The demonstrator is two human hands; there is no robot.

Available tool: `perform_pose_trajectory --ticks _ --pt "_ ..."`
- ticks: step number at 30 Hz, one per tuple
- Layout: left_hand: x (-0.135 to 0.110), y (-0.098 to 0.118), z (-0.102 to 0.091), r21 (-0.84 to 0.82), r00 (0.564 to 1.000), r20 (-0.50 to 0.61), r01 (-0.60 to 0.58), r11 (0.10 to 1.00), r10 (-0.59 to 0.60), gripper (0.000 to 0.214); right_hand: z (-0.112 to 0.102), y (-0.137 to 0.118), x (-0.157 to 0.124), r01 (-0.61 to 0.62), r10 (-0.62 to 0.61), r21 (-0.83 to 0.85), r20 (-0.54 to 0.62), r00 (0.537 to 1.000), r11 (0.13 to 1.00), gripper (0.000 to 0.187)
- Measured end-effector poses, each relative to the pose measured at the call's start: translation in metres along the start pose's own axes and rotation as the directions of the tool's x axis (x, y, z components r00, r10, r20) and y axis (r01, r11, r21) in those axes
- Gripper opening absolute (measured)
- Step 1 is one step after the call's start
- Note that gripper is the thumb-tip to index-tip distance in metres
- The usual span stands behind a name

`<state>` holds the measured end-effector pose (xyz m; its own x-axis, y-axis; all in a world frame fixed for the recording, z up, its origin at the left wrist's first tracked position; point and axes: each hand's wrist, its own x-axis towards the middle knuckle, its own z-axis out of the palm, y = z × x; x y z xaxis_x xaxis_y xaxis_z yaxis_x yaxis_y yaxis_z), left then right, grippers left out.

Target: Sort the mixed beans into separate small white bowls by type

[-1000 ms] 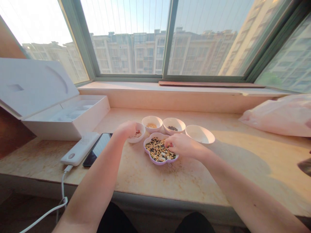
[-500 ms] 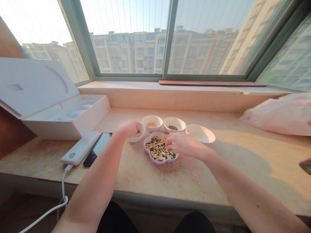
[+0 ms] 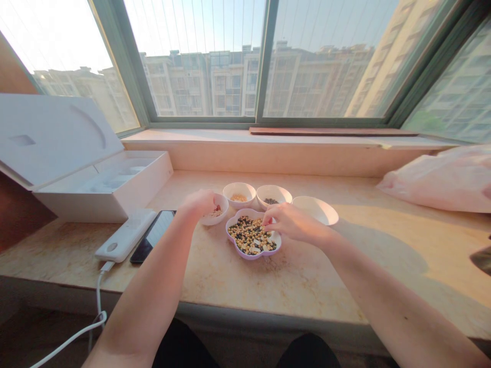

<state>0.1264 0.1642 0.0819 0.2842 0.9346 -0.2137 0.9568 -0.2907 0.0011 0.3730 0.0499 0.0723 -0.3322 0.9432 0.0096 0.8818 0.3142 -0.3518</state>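
My right hand is over the right side of a purple-rimmed, petal-shaped bowl of mixed beans: yellow, black and a few white ones. Its thumb and fingers come together in a pinch, and whatever is between them is too small to make out. At the left, my left hand reaches over a small white bowl with reddish-brown pieces inside. The hand's own back hides its fingertips. Behind the petal-shaped bowl stand one white bowl with yellow beans and another with dark ones.
A fourth white bowl stands to the right. On the left are an open white box, a white power bank with a cable, and a phone. A plastic bag lies at the far right.
My right hand has lifted slightly, its fingers rising from the mixed beans toward the bowl's back right edge. My left hand stays at the left bowl. The view has shifted very slightly.
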Motion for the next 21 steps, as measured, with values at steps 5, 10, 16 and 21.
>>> perform_pose_trajectory --ticks 5,10,16,21 --pt "-0.003 0.002 0.000 -0.038 0.995 -0.098 0.010 0.999 -0.013 0.030 -0.006 -0.001 -0.001 -0.067 0.066 -0.026 -0.026 0.997 0.997 0.011" --pt "-0.012 0.016 -0.004 -0.108 0.914 -0.385 -0.183 0.977 0.128 0.031 -0.021 0.009 -0.005 -0.147 0.124 -0.113 -0.187 0.975 0.983 0.019" --pt "-0.022 0.039 0.001 -0.125 0.803 -0.313 -0.564 0.816 0.507 0.024 -0.039 0.039 -0.005 -0.430 0.367 -0.218 -0.277 0.888 0.876 0.031" --pt "-0.025 0.055 0.011 -0.098 0.766 -0.102 -0.643 0.759 0.635 0.029 -0.043 0.067 -0.008 -0.576 0.541 -0.272 -0.197 0.818 0.771 0.033"
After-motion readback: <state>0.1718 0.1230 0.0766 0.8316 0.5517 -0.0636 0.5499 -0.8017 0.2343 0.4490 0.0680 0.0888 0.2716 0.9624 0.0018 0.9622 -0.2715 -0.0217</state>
